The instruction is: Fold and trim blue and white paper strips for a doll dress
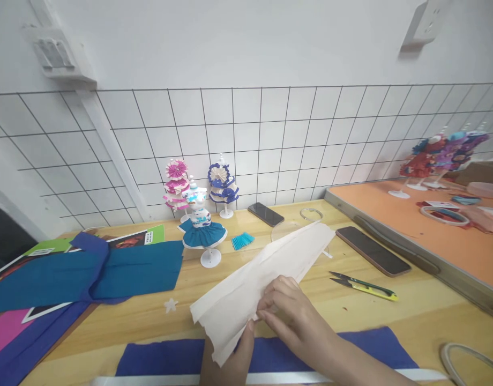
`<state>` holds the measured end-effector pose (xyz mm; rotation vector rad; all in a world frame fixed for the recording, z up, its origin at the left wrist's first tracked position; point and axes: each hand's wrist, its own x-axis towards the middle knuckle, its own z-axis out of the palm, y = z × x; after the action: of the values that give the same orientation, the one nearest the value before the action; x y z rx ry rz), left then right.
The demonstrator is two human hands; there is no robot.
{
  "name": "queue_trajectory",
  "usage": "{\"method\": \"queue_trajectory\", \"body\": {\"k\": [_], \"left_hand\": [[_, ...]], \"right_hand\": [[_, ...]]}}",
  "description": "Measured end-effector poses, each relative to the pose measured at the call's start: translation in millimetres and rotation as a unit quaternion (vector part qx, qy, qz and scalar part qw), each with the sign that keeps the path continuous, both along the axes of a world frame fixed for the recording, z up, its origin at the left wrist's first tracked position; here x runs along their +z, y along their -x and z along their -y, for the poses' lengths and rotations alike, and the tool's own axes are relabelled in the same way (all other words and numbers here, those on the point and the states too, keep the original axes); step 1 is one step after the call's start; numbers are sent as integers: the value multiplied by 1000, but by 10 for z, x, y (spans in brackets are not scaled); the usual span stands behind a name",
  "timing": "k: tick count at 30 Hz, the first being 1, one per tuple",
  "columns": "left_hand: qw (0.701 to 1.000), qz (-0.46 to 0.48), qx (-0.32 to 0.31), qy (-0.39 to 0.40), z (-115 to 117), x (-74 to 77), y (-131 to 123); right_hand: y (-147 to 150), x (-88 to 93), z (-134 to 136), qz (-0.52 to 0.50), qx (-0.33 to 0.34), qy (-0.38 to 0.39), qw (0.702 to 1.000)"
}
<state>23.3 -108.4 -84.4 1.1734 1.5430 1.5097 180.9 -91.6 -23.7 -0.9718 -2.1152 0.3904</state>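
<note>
Both my hands hold a long white strip of crepe-like paper [246,284] that slants up to the right above the table. My left hand [234,359] grips its lower edge from beneath, thumb on the near side; its other fingers are behind the paper. With the fingertips pinched at the same edge, my right hand [290,311] is closed on the paper beside the left thumb. Below them lies a dark blue paper strip [162,358] with a white band [278,377] along its near side.
Yellow-handled thread snips [367,287] and a phone [373,250] lie at the right; another phone [266,214] is by the wall. A mini dress form [204,230] in a teal skirt stands mid-table. Teal paper [142,268] covers the left. An orange-topped surface [391,209] adjoins.
</note>
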Motion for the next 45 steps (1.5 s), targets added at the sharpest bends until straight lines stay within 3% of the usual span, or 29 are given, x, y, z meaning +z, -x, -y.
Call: {"method": "queue_trajectory", "body": {"k": [2, 5, 8, 12, 16, 21, 32, 41, 45], "left_hand": [[997, 71, -35, 17, -17, 88, -27], [969, 218, -99, 55, -50, 254, -68], [939, 315, -97, 99, -76, 385, -62], [896, 410, -108, 134, -95, 435, 9], [865, 467, -101, 153, -105, 421, 52], [850, 486, -91, 181, -83, 464, 37], [863, 430, -91, 249, -70, 500, -29], [885, 406, -66, 218, -69, 521, -42], [891, 395, -98, 200, -66, 482, -29]], "right_hand": [[-17, -6, -16, -5, -16, -13, 1000], [-50, -10, -26, -13, -37, -54, 998], [-74, -10, -13, 26, -33, -108, 993], [-80, -20, -1, 101, -10, -180, 978], [-75, -49, -29, 152, -33, -215, 964], [-76, -72, -55, 182, -54, -202, 961], [-84, -91, -47, 176, -48, -226, 957], [-111, -116, -57, 159, -50, -214, 963], [-117, -116, -55, 162, -49, -217, 962]]}}
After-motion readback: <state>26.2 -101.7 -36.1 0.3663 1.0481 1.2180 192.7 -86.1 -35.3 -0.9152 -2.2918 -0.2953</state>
